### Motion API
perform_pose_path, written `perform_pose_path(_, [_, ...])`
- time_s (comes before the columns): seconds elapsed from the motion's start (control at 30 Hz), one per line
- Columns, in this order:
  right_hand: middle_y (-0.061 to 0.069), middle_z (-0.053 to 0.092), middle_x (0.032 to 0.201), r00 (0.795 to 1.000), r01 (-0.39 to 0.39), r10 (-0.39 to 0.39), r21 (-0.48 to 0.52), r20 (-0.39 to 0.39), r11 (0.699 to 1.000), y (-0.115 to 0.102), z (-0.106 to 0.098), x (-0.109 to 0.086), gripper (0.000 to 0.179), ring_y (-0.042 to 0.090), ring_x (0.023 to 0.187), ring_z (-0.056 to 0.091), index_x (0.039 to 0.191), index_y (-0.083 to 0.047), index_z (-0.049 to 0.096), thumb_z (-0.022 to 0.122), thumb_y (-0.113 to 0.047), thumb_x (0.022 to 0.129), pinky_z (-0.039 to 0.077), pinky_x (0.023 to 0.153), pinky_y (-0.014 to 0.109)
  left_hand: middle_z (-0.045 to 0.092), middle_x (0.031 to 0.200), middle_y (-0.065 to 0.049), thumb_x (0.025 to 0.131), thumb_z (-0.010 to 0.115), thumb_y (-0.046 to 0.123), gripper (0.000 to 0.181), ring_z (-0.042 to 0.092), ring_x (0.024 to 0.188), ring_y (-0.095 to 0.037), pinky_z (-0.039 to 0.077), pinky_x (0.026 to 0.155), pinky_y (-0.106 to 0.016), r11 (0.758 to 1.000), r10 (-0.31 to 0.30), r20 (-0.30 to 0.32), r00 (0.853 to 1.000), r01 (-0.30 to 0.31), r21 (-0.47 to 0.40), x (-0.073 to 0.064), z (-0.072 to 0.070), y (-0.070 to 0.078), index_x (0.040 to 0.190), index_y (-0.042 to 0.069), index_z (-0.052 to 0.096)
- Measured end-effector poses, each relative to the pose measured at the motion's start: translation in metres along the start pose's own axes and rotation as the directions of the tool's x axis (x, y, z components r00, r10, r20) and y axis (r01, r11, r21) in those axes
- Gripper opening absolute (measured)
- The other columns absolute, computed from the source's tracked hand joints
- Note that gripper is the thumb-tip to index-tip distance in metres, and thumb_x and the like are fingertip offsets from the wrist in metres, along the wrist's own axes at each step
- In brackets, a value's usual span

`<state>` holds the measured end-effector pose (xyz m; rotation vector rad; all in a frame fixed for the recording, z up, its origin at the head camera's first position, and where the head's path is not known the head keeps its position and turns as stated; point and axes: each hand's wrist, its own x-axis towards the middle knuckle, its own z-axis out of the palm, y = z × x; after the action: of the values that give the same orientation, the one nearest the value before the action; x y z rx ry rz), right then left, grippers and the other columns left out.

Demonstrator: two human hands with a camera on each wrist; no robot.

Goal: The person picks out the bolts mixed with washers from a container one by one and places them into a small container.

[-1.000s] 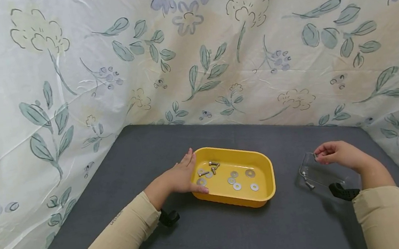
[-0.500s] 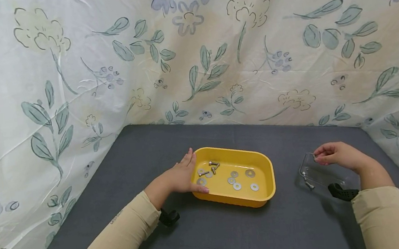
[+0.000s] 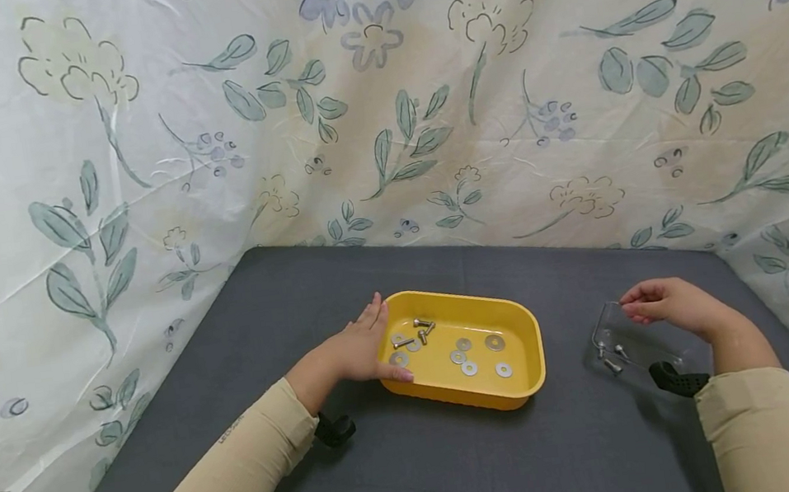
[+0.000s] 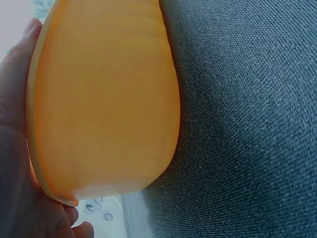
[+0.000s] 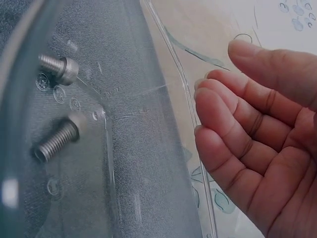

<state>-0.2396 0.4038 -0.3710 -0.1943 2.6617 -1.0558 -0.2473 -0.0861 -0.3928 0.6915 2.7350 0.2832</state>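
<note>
My left hand [image 3: 359, 352] lies at the left end of a yellow tray [image 3: 489, 396], fingers extended along the far left corner and thumb over the near rim. Inside the tray are several bolts [image 3: 422, 334] and flat washers [image 3: 469, 368]. The left wrist view shows the palm against the tray's rim [image 4: 32, 99]. My right hand [image 3: 659, 301] is over the far side of a clear plastic box [image 3: 649, 337], fingers loosely bent, thumb apart, nothing between them. Two socket-head bolts [image 5: 59, 141] show in the box in the right wrist view; the lower one is slightly blurred.
A dark grey cloth [image 3: 425, 475] covers the table. Floral curtains [image 3: 385, 114] rise behind it and along both sides. Black wrist-camera mounts [image 3: 334, 430] stick out below each wrist, the right one overlapping the clear box in the head view.
A bolt now shows in the clear box, near the one there before; the small thing at my right fingertips is gone. The right fingers have loosened. My left hand and the tray have not moved.
</note>
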Motion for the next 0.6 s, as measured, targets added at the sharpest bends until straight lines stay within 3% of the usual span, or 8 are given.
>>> perform_pose_path(0.27, [0.017, 0.062, 0.102, 1.0, 0.015, -0.015, 0.018, 0.0, 1.0, -0.002, 0.001, 0.0, 0.043, 0.024, 0.088, 0.061, 0.116, 0.009, 0.053, 0.052, -0.029, 0.094, 0.05, 0.077, 0.038, -0.017, 0.151, -0.009, 0.065, 0.057, 0.076, 0.125, 0.0, 0.139, -0.024, 0.016, 0.109, -0.047, 1.0, 0.008, -0.007, 1.0, -0.008, -0.009, -0.003, -0.001, 0.001, 0.146, 0.004, -0.006])
perform_pose_path(0.6, [0.015, 0.064, 0.102, 0.999, 0.023, -0.025, -0.041, -0.03, 0.999, -0.017, 0.003, 0.003, 0.043, 0.025, 0.09, 0.06, 0.114, 0.002, 0.057, 0.053, -0.035, 0.092, 0.048, 0.08, 0.042, -0.018, 0.151, -0.008, 0.064, 0.055, 0.078, 0.126, -0.001, 0.139, -0.023, 0.016, 0.109, -0.046, 1.0, 0.003, 0.002, 1.0, -0.003, 0.004, -0.004, 0.0, -0.001, 0.146, 0.005, -0.007])
